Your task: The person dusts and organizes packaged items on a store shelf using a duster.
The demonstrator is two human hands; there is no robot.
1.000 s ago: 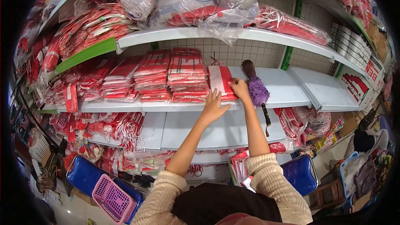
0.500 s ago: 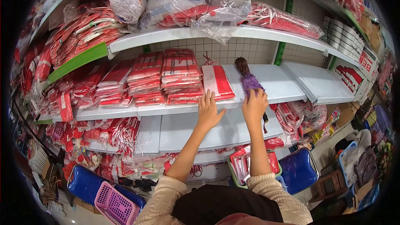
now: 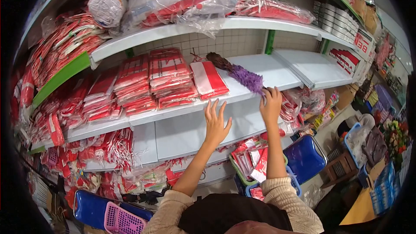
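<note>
My right hand (image 3: 271, 104) is closed around the handle end of a feather duster (image 3: 245, 78). Its purple feathers and dark brown tip lie slantwise over the middle shelf (image 3: 277, 71), pointing to the back left. My left hand (image 3: 216, 122) has its fingers spread in front of the shelf's front edge and holds nothing. Just beyond it, a low pile of red-and-white packets in clear plastic (image 3: 210, 79) sits to the left of the duster's tip. Taller piles of similar packets (image 3: 171, 76) stand further left.
An upper shelf (image 3: 164, 31) overhangs the middle one, bearing a big clear plastic bag (image 3: 177, 2). A lower shelf (image 3: 182, 141) runs beneath. Blue chairs (image 3: 305, 159), a pink basket (image 3: 123, 220) and a basket of red packets (image 3: 236, 164) stand near me. A printed carton (image 3: 344, 60) is at right.
The duster has swung from nearly upright to slanted, its purple part shifting towards the right hand's left. My left hand has come away from the packets' front edge. The view has turned slightly.
</note>
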